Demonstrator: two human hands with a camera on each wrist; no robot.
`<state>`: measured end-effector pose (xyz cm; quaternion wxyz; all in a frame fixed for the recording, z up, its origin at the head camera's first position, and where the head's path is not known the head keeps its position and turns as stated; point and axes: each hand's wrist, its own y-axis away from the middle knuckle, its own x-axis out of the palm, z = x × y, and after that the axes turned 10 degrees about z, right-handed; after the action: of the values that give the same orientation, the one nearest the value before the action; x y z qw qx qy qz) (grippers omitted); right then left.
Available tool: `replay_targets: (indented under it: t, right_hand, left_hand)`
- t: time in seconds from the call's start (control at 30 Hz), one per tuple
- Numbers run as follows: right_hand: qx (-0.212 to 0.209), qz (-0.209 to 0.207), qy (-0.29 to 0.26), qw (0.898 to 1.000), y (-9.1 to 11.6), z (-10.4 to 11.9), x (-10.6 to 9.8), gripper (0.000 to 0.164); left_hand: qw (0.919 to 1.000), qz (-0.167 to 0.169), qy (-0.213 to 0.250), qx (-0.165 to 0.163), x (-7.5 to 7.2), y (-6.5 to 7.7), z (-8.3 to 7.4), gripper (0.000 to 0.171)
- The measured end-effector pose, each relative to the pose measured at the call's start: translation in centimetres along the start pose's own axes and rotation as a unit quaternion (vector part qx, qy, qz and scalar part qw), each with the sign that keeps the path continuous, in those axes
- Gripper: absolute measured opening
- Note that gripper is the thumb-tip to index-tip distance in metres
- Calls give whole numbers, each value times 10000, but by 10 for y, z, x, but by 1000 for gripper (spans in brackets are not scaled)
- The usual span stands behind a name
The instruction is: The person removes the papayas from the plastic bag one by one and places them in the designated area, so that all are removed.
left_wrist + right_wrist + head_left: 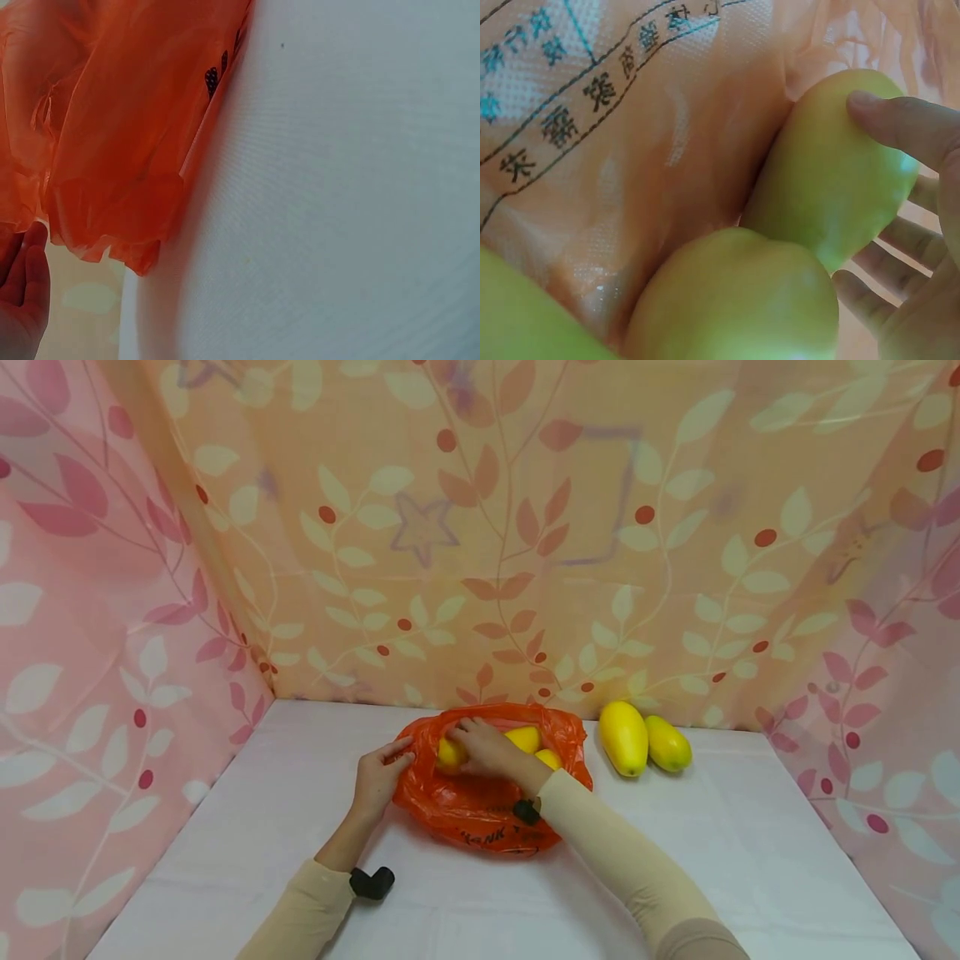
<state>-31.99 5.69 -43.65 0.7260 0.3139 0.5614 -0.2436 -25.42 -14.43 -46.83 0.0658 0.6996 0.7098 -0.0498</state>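
Note:
An orange-red plastic bag [487,814] lies on the white table with its mouth spread open. My right hand [486,750] reaches inside and grips a yellow mango [832,165], thumb on one face and fingers along the other. Beside it in the bag are another mango [735,300] and, in the head view, yellow mangoes [527,738] partly covered by my forearm. On the bag's left side, my left hand [377,781] holds the rim between thumb and fingers. The left wrist view catches only part of that hand's fingers [36,274] at the bag's edge.
Two more yellow mangoes, a larger one [623,739] and a smaller one [667,744], lie side by side on the table right of the bag. Patterned cloth walls [525,527] enclose the table [300,777] at the back and both sides.

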Motion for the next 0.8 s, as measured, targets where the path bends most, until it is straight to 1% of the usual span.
replay_targets:
  t: [0.23,0.4,0.57,0.7,0.8]
  right_hand:
    - [44,128,-12,9999,-2,0,5,65]
    - [55,145,-43,9999,-3,0,5,68]
    - [53,149,0,9999,-1,2,5,68]
    - [41,215,-7,9998,3,5,3,68]
    - [22,298,-83,9995,6,8,2,67]
  left_hand:
    - [10000,52,-70,-17,0,-1,1,37]
    - [10000,25,-24,-6,0,-2,1,36]
    - [10000,20,37,-30,0,-1,1,36]
    - [10000,6,30,-57,1,-2,2,36]
    - [10000,14,13,-11,1,-2,2,36]
